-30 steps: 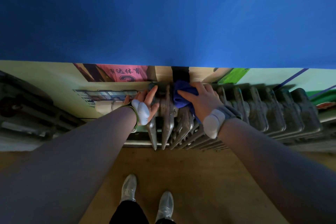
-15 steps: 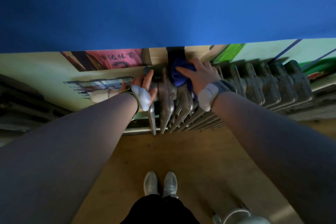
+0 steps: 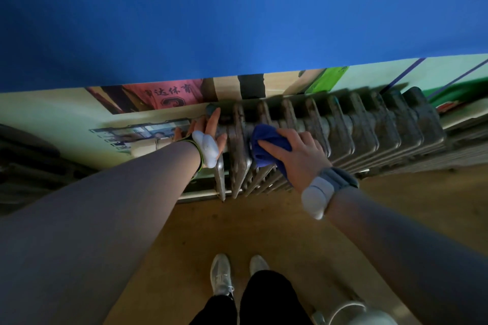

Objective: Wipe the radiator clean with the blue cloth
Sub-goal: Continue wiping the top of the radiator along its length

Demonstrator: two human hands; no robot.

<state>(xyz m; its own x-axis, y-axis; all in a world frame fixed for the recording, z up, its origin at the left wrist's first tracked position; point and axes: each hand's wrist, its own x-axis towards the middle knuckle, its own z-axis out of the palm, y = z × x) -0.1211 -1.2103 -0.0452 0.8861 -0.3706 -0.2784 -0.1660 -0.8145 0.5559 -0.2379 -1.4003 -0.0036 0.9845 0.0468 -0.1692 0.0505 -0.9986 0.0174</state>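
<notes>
A grimy grey cast-iron radiator [image 3: 364, 129] with several ribs runs along the wall from the centre to the right. My right hand [image 3: 295, 150] presses a bunched blue cloth [image 3: 265, 144] onto the front upper part of the ribs near the radiator's left end. My left hand [image 3: 207, 130] rests flat with fingers spread against the radiator's left end, holding nothing. Both wrists wear pale bands.
The wall above is blue, with a printed banner [image 3: 169, 96] behind the radiator. The floor [image 3: 264, 224] is brown wood. My two grey shoes [image 3: 221, 272] stand close to the radiator. A pale metal bucket rim [image 3: 353, 311] shows at the bottom right.
My right hand has dragged the blue cloth from the top of the ribs down onto their front. The view has shifted left and my left hand stays on the radiator's end.
</notes>
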